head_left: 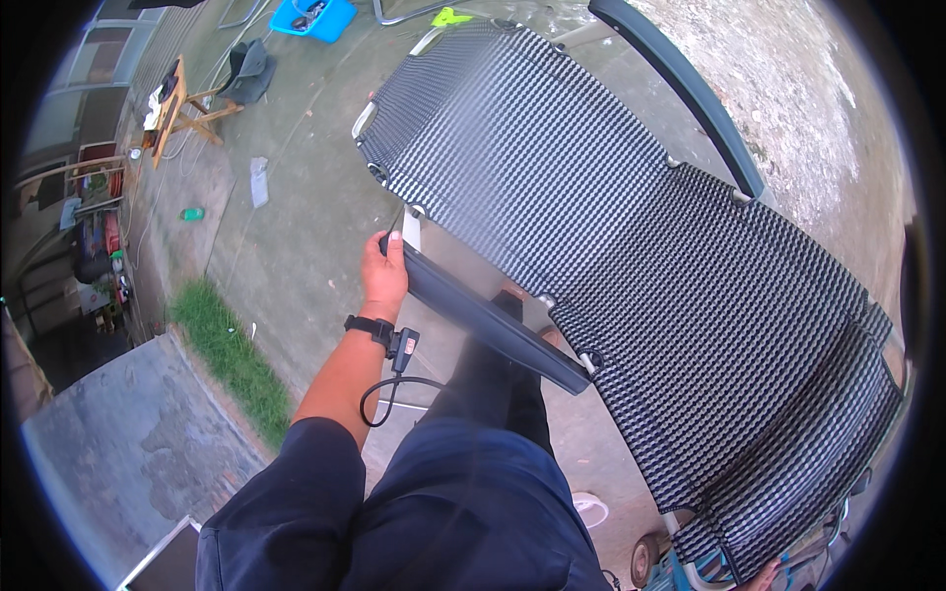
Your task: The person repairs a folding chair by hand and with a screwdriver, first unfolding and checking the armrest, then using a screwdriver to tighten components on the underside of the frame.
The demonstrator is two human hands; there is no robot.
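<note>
A folding lounge chair [611, 227] with black-and-white woven fabric stretches from the upper middle to the lower right. My left hand [384, 273] is closed round the front end of its near dark armrest [493, 320], thumb on top. A black strap with a small device [399, 345] and a cable is on my left wrist. At the lower right rim, only a little of my right hand [764, 576] shows, closed at the frame's edge by the padded end of the chair; the rest is hidden. The far armrest [690, 94] stands beyond the fabric.
My legs [493, 379] stand close to the chair's near side. A small wheel [643, 559] and a pinkish round thing [589, 508] are near its lower end. Farther off are a blue bin [313, 20], a wooden stand [177, 113], a grass strip [232, 355] and a grey slab [138, 443].
</note>
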